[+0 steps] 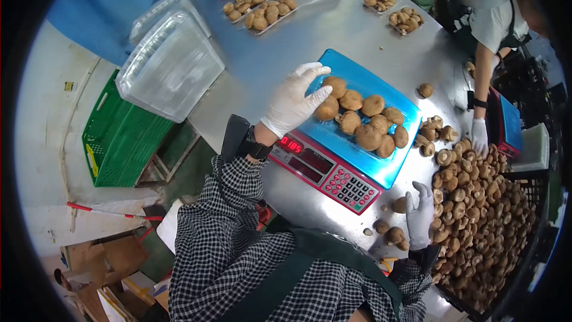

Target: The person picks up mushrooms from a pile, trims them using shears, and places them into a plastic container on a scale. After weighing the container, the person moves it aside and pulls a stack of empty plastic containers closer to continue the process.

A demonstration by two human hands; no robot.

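Note:
My left hand [296, 100], in a white glove, reaches over the left end of a clear plastic tray [398, 156]. Its fingers are spread, the tips right at a brown mushroom [335, 86]. Several mushrooms lie in the tray, which rests on the blue platform [337, 59] of a digital scale [322, 170] with red lit digits. On the right, my gloved right hand [420, 217] is raised with fingers apart, beside a loose mushroom [399, 204] and the edge of a large mushroom heap [476, 214]. Nothing shows in its palm.
Across the metal table [256, 71], a co-worker's gloved hand [479, 136] touches the heap near a second scale [506, 120]. Filled trays [271, 15] stand at the back. Stacked empty trays [173, 65] and a green crate [122, 134] are on the left. A black crate [533, 188] borders the heap.

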